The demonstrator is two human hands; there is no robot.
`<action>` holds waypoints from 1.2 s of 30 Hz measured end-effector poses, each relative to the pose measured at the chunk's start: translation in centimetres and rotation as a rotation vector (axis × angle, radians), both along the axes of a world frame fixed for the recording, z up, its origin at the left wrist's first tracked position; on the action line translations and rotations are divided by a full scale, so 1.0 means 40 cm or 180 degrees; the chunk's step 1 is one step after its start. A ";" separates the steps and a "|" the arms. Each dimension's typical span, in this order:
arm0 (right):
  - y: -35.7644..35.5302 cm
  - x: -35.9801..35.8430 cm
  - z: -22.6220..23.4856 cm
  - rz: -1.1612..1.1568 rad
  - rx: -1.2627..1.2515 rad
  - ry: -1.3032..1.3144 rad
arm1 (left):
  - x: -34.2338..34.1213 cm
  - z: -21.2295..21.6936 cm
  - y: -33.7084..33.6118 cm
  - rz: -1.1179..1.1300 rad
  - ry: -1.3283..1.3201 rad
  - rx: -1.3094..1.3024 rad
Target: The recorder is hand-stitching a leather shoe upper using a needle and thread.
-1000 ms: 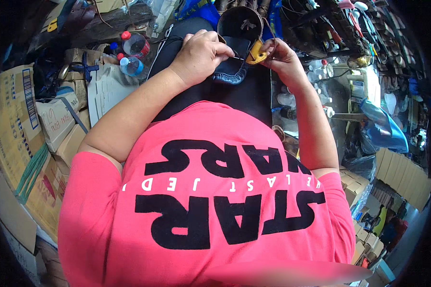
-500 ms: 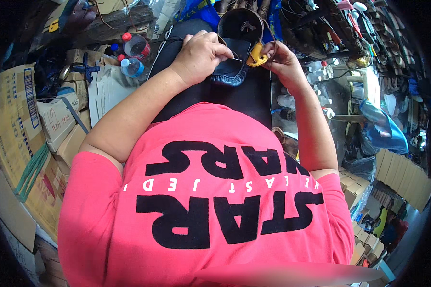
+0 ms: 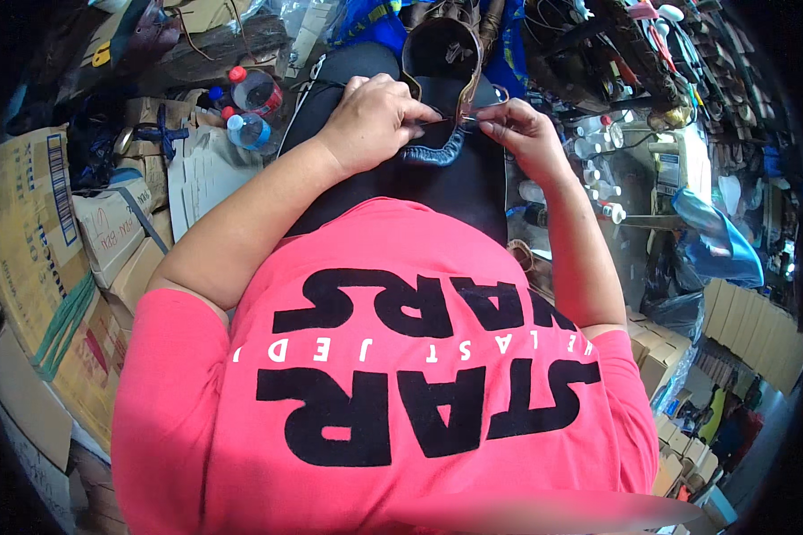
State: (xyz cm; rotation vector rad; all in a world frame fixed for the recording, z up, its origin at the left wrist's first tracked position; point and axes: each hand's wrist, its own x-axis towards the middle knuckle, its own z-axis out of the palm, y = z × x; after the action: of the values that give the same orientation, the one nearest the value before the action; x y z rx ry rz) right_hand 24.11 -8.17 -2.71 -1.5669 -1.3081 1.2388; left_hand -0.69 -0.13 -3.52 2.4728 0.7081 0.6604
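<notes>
On my lap lies a dark leather piece with a gathered, stitched black rim, below a hollow, round brown leather part. A narrow brown leather strip stands edge-on between my hands. My left hand is closed at the strip's left, thumb and forefinger pinched together around something thin and dark. From the other side my right hand pinches a thin, needle-like piece against the strip. Which parts are sewn together is too small to tell.
Plastic bottles with red and blue caps stand at the left, beside cardboard boxes. More clear bottles lie to the right of my forearm. Blue cloth and tools are at the far side.
The yellow leather flap that my right hand held has turned edge-on, its yellow face now out of sight. My right hand has shifted slightly nearer, and its fingers now pinch the needle-like piece.
</notes>
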 end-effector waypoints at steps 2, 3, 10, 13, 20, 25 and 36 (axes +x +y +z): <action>0.004 -0.002 0.018 0.0436 0.0326 -0.0837 | -0.001 -0.002 0.005 0.0079 0.0083 -0.0005; 0.008 -0.016 0.032 0.0376 0.0318 -0.0725 | 0.003 0.007 0.009 0.0094 0.0154 -0.0113; 0.036 0.004 0.036 0.0554 -0.0129 -0.0125 | 0.040 0.008 0.072 -0.0254 0.0347 -0.0247; 0.037 0.001 0.039 0.0554 -0.0219 -0.0151 | 0.041 -0.002 0.080 -0.0415 0.0115 -0.0213; -0.005 -0.036 0.047 0.0384 0.0252 -0.0953 | 0.011 0.005 -0.002 -0.0049 0.0046 -0.0293; -0.010 -0.047 0.067 0.0537 0.0388 -0.1246 | -0.012 0.020 -0.012 0.0050 0.0236 -0.0227; -0.014 -0.031 0.055 0.0579 0.0366 -0.1148 | -0.004 0.081 -0.038 0.0153 0.0026 -0.0487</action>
State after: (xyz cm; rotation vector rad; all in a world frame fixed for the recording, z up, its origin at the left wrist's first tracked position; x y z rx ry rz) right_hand 22.86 -8.72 -0.51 -1.6689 -1.7518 0.9933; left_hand -0.83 -1.66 -0.29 2.3263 0.7932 0.5913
